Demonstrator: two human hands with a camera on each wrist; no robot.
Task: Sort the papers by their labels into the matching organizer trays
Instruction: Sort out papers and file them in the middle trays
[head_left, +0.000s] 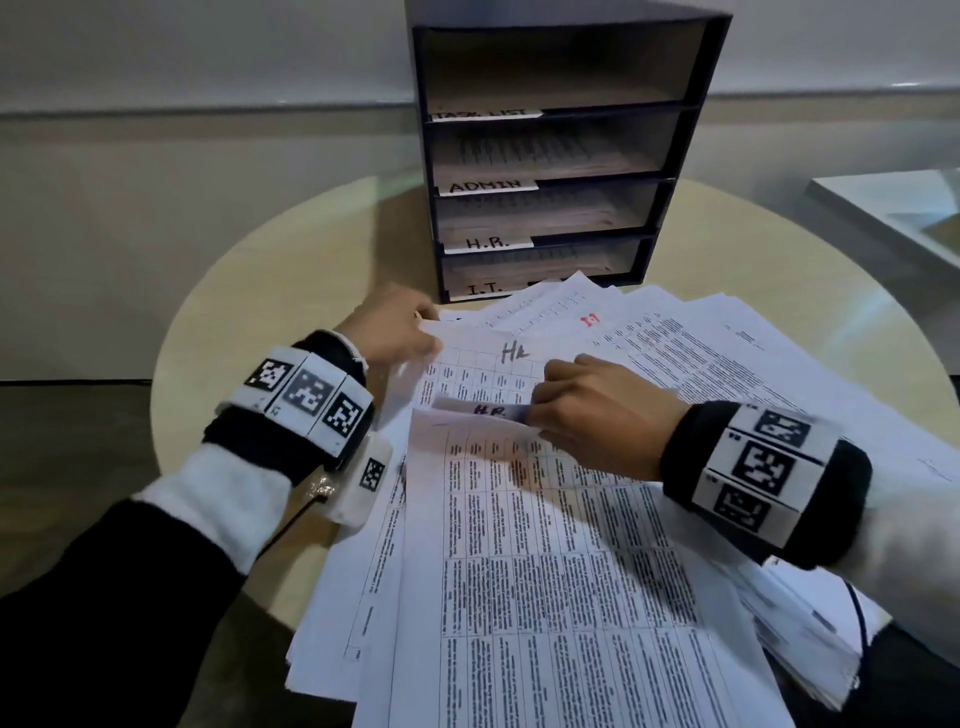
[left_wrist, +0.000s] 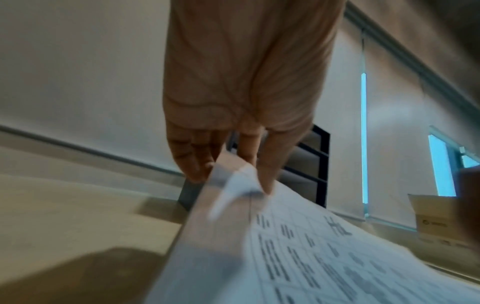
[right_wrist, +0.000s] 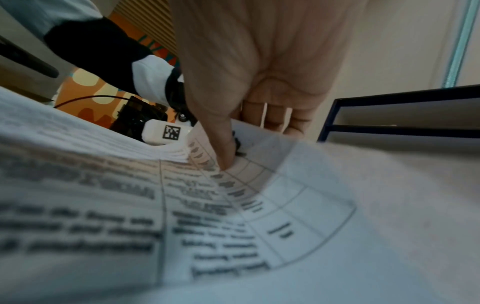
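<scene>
Left hand (head_left: 395, 327) pinches far-left corner of white printed sheet marked "Hr" (head_left: 514, 353); right hand (head_left: 597, 410) pinches folded top edge of near white sheet marked "H.R." (head_left: 483, 411) — dark four-tier organizer's H.R. tray (head_left: 545, 218) straight ahead, beyond both hands, left nearer.

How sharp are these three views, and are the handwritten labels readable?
Head view: mostly sharp, the organizer tray labels and the "H.R." sheet legible, edges bowed. Left wrist: motion-blurred, "HR" on the paper just readable. Right wrist: near print soft, label behind the thumb unreadable.
</scene>
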